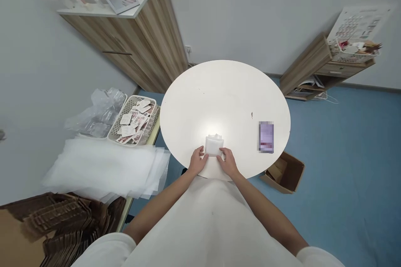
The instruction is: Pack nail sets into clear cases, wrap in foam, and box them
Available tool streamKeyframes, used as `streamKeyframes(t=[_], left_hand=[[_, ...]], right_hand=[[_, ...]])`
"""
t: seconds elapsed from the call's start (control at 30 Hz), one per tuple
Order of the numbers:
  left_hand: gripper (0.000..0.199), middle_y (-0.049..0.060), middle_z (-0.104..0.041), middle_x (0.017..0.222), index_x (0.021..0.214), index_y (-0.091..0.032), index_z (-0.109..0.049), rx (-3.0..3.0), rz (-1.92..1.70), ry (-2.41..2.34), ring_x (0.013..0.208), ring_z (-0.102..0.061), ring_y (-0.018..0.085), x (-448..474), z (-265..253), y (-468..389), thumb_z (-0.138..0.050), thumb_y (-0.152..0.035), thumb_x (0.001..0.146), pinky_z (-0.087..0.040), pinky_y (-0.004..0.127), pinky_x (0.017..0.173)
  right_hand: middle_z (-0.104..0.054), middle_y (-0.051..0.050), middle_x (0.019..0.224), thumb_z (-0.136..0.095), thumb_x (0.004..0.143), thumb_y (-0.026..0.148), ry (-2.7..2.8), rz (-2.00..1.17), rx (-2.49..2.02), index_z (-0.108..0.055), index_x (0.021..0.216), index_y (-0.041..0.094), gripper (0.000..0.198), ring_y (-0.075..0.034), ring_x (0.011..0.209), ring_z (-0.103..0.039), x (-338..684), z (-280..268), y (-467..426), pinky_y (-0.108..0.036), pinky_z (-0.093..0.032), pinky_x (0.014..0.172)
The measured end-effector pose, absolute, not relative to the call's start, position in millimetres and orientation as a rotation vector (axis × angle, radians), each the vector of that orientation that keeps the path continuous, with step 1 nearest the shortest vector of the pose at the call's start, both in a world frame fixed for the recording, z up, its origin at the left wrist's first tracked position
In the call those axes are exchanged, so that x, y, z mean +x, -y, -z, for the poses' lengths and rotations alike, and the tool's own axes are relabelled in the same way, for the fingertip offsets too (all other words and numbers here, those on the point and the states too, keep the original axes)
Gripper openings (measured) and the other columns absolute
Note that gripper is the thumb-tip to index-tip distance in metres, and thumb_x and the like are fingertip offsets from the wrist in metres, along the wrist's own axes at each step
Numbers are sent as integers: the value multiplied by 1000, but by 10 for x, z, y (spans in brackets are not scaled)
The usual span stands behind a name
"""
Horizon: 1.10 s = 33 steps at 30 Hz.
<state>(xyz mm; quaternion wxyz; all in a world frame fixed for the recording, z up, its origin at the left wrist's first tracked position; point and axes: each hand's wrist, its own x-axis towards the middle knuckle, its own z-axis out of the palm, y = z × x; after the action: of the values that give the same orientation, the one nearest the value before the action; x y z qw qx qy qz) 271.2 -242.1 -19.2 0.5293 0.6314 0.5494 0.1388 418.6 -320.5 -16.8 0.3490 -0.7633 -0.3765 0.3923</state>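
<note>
A likely light, soft white packet (214, 146) is flanked by left hand (197, 162) and right hand (228, 162), grip unclear; its edges are best held

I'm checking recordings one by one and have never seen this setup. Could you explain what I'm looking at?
There is no robot here: these are a person's own bare hands. The single picture comes from a camera worn on their head, looking forward and down. The left hand and right hand are at either side of a small white packet on a round white table; how firmly it is held is hard to tell. Further right on the table lies a purple item, blurred into blocks. Off to the left are white sheets.
</note>
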Motion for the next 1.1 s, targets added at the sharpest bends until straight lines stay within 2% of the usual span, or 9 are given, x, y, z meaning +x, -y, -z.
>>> streamKeyframes(t=[0.17, 0.33, 0.7, 1.1], left_hand=[[40, 8, -51, 112, 115, -22, -48, 1514, -306, -1249, 97, -51, 18, 2707, 171, 2378, -52, -30, 76, -45, 31, 77], [41, 9, -52, 114, 116, -21, -47, 1449, -358, -1300, 99, -50, 19, 2655, 140, 2171, -52, -29, 75, -44, 32, 78], [44, 9, -48, 120, 118, -20, -42, 1419, -506, -1408, 110, -45, 21, 1918, 224, 1302, -51, -26, 75, -38, 36, 89], [53, 7, -43, 125, 124, -20, -39, 1536, -535, -1350, 114, -42, 22, 1493, 319, 470, -50, -18, 72, -34, 35, 96]], right_hand=[[-47, -6, 115, -45, 73, 31, 894, -1116, -1984, -43, 114, 23, 42, -20, 100, -49, 4171, 131, 3138, -33, -45, 78], [-47, -6, 119, -47, 71, 32, 897, -1186, -1959, -41, 117, 23, 47, -20, 104, -48, 4082, 102, 2845, -34, -43, 84], [-32, -3, 136, -52, 70, 31, 1084, -1264, -1843, -39, 123, 25, 54, -20, 119, -37, 3369, 98, 1744, -35, -37, 94], [-27, -3, 138, -54, 71, 32, 989, -1267, -1861, -37, 125, 26, 57, -21, 119, -37, 2893, 147, 932, -36, -38, 93]])
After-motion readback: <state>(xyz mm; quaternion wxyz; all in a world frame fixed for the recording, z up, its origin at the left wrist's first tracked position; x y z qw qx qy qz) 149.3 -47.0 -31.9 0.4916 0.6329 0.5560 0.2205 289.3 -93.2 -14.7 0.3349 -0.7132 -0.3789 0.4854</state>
